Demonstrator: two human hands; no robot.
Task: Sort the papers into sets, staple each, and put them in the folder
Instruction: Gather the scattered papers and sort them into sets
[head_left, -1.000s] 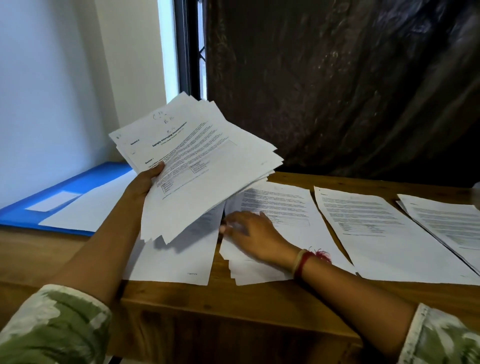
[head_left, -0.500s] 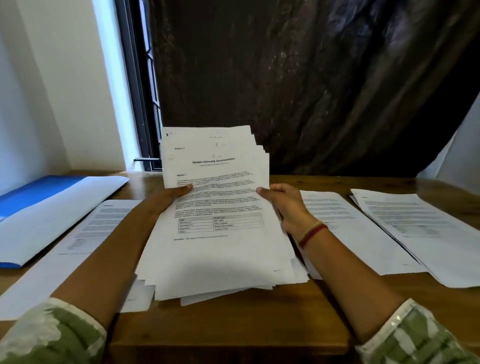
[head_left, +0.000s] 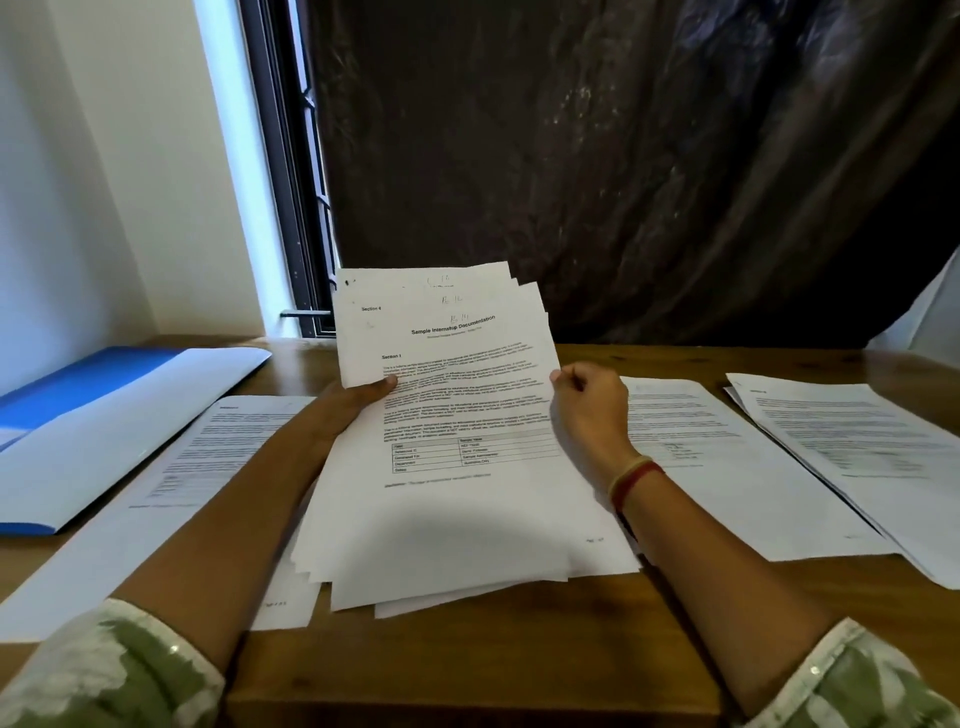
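A loose stack of printed papers (head_left: 457, 499) stands tilted in front of me, its lower edges fanned over the wooden table (head_left: 467, 639). My left hand (head_left: 358, 397) grips the stack's left edge with the thumb on the top sheet. My right hand (head_left: 589, 400) pinches the right edge of the top sheet, headed "Sample Internship Documentation". An open blue folder (head_left: 88, 384) with a white sheet on it lies at the far left.
Sorted sheets lie flat on the table: one pile (head_left: 171, 493) left of the stack, one (head_left: 727, 467) right of it and another (head_left: 862, 457) at the far right. A dark curtain (head_left: 623, 156) hangs behind the table, with a window frame (head_left: 291, 182) beside it.
One second ago my right hand rested on a pile on the table; it has risen to the stack's right edge. The stack has swung from the left to the centre in front of me.
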